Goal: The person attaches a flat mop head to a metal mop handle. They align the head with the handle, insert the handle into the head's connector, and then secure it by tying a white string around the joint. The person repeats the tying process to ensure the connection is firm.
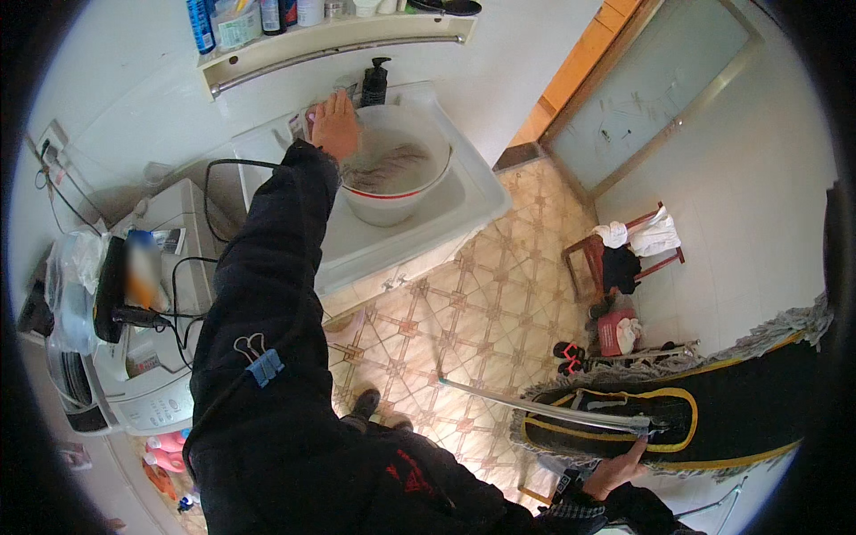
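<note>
At the back of the white sink (481, 201), my left hand (335, 129) lies with fingers stretched out over the faucet (348, 87), which it mostly covers. Just right of it a whitish basin (388, 207) with a red line stands in the sink; cloudy water and dark streaks show inside. Low on the right, my right hand (615, 471) is closed on a flat mop at the joint of its silver pole (553, 412). The mop's black head (749, 406), with yellow trim and grey fringe, is raised and tilted beside me. Some of those fingers are hidden.
A black pump bottle (375, 85) stands behind the basin, below a shelf (294, 40) of toiletries. On the left is a white washing machine (156, 406) with cables and bags on top. A small red-brown chair (584, 267) with cloths stands by the right wall, near a glass door (646, 89).
</note>
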`<state>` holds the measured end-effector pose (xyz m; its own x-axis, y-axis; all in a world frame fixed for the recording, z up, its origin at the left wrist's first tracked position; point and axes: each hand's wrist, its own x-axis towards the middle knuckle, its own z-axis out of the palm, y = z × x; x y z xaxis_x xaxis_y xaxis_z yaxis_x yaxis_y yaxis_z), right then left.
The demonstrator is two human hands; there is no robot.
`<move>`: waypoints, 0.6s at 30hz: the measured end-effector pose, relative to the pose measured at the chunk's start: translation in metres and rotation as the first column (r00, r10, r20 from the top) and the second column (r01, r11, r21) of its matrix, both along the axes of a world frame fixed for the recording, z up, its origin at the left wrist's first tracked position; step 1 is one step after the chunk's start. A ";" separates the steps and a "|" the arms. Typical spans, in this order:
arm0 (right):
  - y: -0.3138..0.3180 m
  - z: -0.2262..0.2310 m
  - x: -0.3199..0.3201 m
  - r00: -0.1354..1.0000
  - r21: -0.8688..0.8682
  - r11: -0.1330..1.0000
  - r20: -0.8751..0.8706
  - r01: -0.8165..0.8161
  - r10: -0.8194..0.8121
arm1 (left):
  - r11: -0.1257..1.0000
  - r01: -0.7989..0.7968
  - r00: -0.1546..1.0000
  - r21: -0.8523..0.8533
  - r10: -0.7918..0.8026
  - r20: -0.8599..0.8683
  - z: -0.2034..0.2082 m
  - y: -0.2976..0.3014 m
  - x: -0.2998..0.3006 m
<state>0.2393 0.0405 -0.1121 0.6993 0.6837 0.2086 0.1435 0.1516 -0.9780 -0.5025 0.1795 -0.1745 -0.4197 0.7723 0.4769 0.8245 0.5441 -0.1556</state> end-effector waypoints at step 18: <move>-0.002 0.016 -0.024 0.995 -0.062 0.995 0.061 0.082 -0.078 | 0.977 0.005 0.999 -0.215 0.003 0.038 -0.020 0.008 -0.055</move>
